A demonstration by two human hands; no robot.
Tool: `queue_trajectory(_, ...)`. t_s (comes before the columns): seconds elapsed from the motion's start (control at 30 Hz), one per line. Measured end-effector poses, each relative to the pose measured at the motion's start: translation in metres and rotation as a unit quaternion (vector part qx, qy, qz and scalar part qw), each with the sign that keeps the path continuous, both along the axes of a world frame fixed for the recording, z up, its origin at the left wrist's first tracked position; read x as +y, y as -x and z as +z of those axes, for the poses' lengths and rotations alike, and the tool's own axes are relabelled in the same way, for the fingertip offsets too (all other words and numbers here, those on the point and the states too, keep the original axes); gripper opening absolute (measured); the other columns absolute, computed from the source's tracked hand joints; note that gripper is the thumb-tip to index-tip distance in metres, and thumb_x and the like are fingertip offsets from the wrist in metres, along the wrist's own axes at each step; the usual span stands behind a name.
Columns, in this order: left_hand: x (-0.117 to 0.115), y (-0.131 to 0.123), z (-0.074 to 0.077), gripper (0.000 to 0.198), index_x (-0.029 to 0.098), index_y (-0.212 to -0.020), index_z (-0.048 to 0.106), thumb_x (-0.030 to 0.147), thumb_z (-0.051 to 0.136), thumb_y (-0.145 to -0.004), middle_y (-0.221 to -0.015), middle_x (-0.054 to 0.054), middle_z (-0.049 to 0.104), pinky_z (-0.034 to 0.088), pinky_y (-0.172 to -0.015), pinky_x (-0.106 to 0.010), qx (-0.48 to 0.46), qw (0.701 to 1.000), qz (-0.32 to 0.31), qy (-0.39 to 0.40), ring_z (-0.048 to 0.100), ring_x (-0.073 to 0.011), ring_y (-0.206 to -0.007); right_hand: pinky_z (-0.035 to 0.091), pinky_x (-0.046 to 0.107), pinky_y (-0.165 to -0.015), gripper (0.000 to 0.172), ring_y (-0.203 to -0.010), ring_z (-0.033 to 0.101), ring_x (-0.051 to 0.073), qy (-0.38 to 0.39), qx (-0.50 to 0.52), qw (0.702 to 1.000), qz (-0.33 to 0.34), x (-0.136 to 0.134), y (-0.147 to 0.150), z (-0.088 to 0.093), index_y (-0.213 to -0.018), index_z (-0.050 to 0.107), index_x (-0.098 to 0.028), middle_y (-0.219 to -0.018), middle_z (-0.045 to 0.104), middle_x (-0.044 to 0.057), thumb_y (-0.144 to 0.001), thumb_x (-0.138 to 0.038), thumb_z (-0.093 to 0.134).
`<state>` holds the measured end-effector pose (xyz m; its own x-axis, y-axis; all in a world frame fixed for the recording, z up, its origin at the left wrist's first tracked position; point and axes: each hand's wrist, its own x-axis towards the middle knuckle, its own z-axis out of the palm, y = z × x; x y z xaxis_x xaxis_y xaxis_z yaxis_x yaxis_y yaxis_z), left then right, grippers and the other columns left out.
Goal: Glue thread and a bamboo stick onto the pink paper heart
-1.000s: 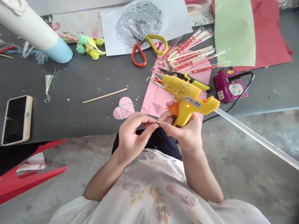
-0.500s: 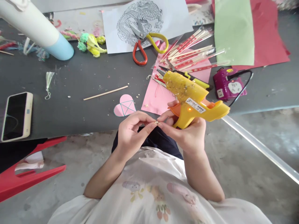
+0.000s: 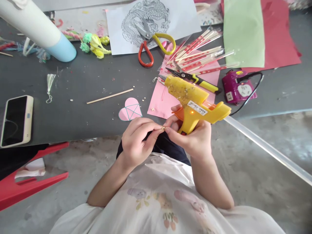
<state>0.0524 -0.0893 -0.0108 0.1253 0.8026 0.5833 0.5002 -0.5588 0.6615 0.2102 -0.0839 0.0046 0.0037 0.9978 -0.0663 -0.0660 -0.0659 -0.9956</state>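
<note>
Thumb and fingertips of my left hand (image 3: 136, 139) are closed on a tiny pale piece (image 3: 163, 128), too small to name. My right hand (image 3: 200, 139) grips a yellow hot glue gun (image 3: 186, 92) against its palm, while its thumb and index finger meet the left fingertips at the same piece. The gun's light glows orange, its nozzle points up and left, and a long clear glue stick (image 3: 265, 148) sticks out behind. Left of the gun, on the grey table, lies a pink paper heart (image 3: 133, 110) with crossing green lines. Beyond it rests a thin wooden stick (image 3: 109, 96).
Scissors (image 3: 146, 42) lie on a dragon drawing (image 3: 117, 19). Pliers (image 3: 207, 85) and wrapped sticks (image 3: 195, 60) cover pink paper (image 3: 158, 105). A purple power adapter (image 3: 237, 87) sits right, a phone (image 3: 17, 120) and a tassel (image 3: 50, 87) left.
The glue gun has shifted slightly left and tilted in my right hand. My left fingers have curled a little more around the tiny piece.
</note>
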Motion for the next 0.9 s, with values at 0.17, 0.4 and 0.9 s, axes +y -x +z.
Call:
queue_trajectory(0.17, 0.0007, -0.0021, -0.0003, 0.015, 0.019, -0.091, 0.065, 0.008, 0.068, -0.082, -0.082, -0.001, 0.067, 0.053, -0.072, -0.023, 0.014, 1.0, -0.009, -0.012, 0.064, -0.0117, -0.077, 0.046, 0.023, -0.05, 0.037, -0.05, 0.047, 0.006, 0.007, 0.008, 1.0, -0.009, 0.0006, 0.003, 0.0006, -0.104, 0.059, -0.021, -0.072, 0.061, -0.003, -0.068, -0.013, 0.068)
queue_trajectory(0.4, 0.001, -0.0026, -0.0014, 0.014, 0.02, -0.091, 0.063, 0.009, 0.066, -0.083, -0.082, -0.001, 0.067, 0.054, -0.073, -0.025, 0.035, 0.999, -0.015, -0.021, 0.064, -0.0128, -0.077, 0.044, 0.022, -0.048, 0.04, -0.049, 0.047, 0.006, 0.017, 0.005, 1.0, -0.003, 0.0014, 0.0026, -0.0003, -0.105, 0.058, -0.021, -0.069, 0.06, -0.004, -0.067, -0.012, 0.068)
queue_trajectory(0.9, 0.0027, 0.0027, -0.0022, 0.019, 0.02, -0.095, 0.063, 0.009, 0.069, -0.082, -0.083, -0.001, 0.068, 0.055, -0.073, -0.026, 0.045, 0.997, -0.007, -0.06, 0.064, -0.0124, -0.075, 0.041, 0.023, -0.045, 0.038, -0.046, 0.042, 0.006, 0.03, 0.013, 0.999, 0.024, -0.0006, -0.0016, -0.0036, -0.107, 0.057, -0.022, -0.078, 0.066, -0.002, -0.072, -0.019, 0.073)
